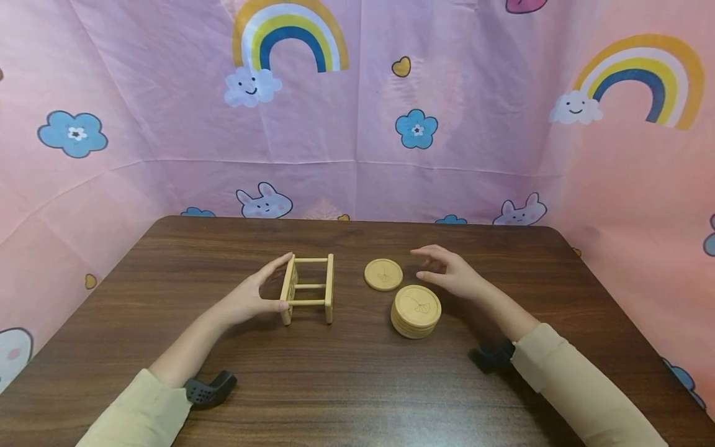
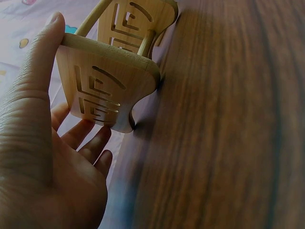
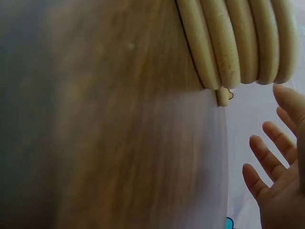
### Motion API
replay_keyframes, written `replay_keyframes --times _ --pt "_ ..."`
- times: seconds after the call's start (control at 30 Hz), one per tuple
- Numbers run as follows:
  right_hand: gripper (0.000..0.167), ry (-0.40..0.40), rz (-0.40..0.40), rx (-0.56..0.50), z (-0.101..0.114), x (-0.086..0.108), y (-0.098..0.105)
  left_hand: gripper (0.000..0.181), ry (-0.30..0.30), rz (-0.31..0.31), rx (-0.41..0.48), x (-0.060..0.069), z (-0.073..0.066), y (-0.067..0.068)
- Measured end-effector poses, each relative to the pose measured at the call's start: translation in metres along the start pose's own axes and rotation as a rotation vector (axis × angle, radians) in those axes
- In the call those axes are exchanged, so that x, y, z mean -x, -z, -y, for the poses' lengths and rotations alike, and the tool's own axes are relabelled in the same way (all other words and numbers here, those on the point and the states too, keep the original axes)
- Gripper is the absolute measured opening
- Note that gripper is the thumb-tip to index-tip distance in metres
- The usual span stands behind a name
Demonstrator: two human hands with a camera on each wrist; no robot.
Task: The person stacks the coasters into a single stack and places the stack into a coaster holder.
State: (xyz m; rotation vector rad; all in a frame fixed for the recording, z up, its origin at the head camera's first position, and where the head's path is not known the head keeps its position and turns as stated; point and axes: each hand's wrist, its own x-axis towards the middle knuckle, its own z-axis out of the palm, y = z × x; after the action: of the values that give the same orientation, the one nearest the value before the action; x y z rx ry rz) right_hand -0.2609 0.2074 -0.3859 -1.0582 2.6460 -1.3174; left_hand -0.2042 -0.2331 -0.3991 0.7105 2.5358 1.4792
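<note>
My left hand (image 1: 240, 303) holds the left side panel of a small wooden coaster rack (image 1: 329, 285), thumb at its near end and fingers at its far end. The left wrist view shows cut-out slots in the rack's panel (image 2: 97, 83), with the thumb along its edge. Round dowels join the two panels, and no coaster sits between them. My right hand (image 1: 457, 274) hovers with loosely bent fingers, holding nothing, just beyond a stack of round wooden coasters (image 1: 419, 307). A single coaster (image 1: 383, 275) with a leaf drawing lies flat between rack and stack.
Everything stands on a dark brown wooden table (image 1: 346, 385). A pink printed cloth (image 1: 313, 136) hangs behind it and at both sides. Black devices sit at the left wrist (image 1: 211, 390) and the right wrist (image 1: 493, 357).
</note>
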Motion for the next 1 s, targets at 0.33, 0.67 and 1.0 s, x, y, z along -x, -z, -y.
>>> replay_keyframes --times 0.33,0.67,1.0 --pt "0.057 -0.093 0.077 -0.023 -0.009 -0.014 -0.002 0.091 0.006 -0.002 0.0 -0.001 0.001 -0.001" --pt "0.064 -0.135 0.165 0.033 -0.009 -0.029 -0.01 0.092 0.003 -0.003 0.001 0.0 0.001 -0.001" --pt "0.07 -0.156 0.256 0.048 -0.001 -0.04 -0.016 0.092 0.001 0.001 0.005 0.0 0.001 0.0"
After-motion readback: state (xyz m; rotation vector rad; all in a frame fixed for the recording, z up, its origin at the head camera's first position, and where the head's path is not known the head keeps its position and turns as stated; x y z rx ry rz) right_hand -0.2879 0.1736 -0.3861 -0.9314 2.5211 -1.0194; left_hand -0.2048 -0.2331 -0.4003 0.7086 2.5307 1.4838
